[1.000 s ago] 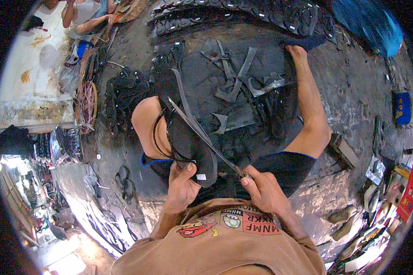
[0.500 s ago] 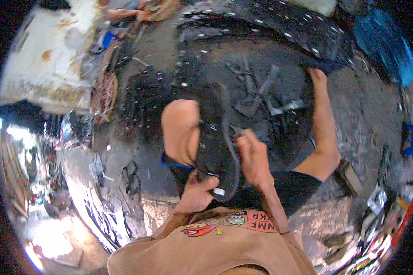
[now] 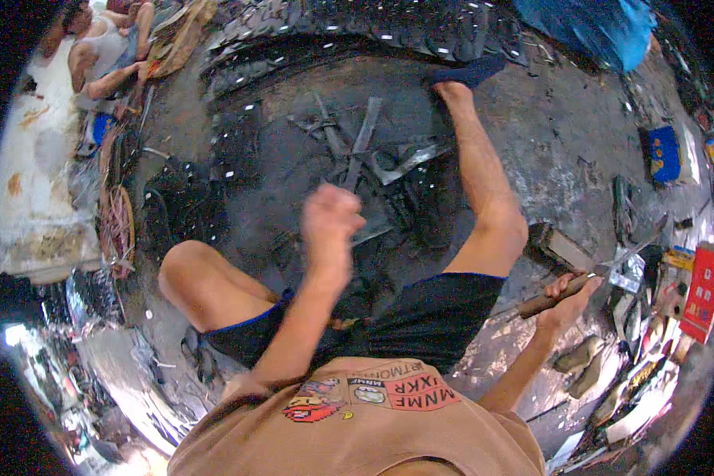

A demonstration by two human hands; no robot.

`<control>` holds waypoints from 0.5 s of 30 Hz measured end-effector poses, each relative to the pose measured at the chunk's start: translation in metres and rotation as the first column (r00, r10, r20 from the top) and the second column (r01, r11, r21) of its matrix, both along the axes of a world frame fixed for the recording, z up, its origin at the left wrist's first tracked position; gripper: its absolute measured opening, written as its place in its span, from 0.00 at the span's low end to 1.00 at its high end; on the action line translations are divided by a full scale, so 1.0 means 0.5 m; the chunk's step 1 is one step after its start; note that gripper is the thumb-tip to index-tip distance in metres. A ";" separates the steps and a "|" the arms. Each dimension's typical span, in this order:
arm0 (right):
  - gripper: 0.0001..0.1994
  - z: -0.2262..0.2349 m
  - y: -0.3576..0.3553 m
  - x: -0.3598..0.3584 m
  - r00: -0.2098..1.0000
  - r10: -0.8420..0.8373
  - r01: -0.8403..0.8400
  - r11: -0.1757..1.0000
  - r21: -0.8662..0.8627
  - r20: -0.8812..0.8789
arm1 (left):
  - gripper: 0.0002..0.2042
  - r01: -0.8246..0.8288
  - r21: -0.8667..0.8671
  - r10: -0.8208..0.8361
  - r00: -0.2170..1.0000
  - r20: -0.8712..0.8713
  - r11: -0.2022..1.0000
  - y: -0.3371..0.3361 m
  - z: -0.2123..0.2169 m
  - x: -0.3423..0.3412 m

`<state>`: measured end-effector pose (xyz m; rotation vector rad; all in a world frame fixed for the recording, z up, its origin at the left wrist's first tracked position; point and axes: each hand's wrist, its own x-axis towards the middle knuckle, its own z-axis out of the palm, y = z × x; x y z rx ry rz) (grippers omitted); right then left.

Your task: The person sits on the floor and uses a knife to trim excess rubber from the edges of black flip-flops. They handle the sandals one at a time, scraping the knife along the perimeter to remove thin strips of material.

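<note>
To my right, my right hand point(image 3: 567, 305) is closed around the brown handle of a knife point(image 3: 549, 299), its thin blade pointing away up and right. A grey block point(image 3: 565, 249) lies beside the blade. My left hand point(image 3: 331, 214) is raised in front of me, between my legs and above the dark floor. Motion smears its fingers; they look curled, and I make out nothing in them. Beyond it lie black rubbery strips point(image 3: 365, 139) and a shinier bent strip point(image 3: 411, 164).
Overlapping black sole-like pieces with white tags point(image 3: 349, 36) form a long row at the back. A blue plastic sheet point(image 3: 591, 32) lies far right, above a blue box point(image 3: 662, 155). A red package point(image 3: 700, 293) and brown shoes point(image 3: 583, 366) sit at right. Another person point(image 3: 103, 51) is at the upper left.
The black shoe-sole piece has left my left hand, which has moved forward. My right hand has swung out to the right with the knife. The view has shifted too.
</note>
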<state>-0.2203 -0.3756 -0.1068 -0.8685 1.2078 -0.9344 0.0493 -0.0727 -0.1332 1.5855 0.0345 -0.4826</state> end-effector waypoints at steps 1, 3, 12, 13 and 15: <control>0.27 -0.012 -0.007 -0.010 0.999 -0.031 0.031 0.999 0.018 -0.030 | 0.26 0.039 0.345 0.030 0.981 -0.192 0.938 -0.082 -0.126 -0.030; 0.27 -0.004 0.030 0.026 1.000 0.018 -0.016 0.994 0.112 -0.022 | 0.50 -0.130 0.638 0.015 0.983 0.182 0.759 -0.204 -0.344 -0.132; 0.25 -0.004 0.136 0.047 0.978 0.201 -0.208 0.969 0.137 0.059 | 0.31 0.178 0.120 -0.079 0.818 -0.570 0.977 -0.149 -0.311 -0.042; 0.25 0.009 0.148 0.041 0.983 0.175 -0.183 0.971 0.152 0.061 | 0.27 0.182 -0.026 -0.161 0.781 -0.603 0.983 -0.105 -0.257 -0.052; 0.24 0.030 0.170 0.062 0.955 0.298 -0.296 0.946 0.135 0.001 | 0.21 0.151 -0.182 -0.232 0.758 -0.610 0.972 -0.037 -0.079 -0.079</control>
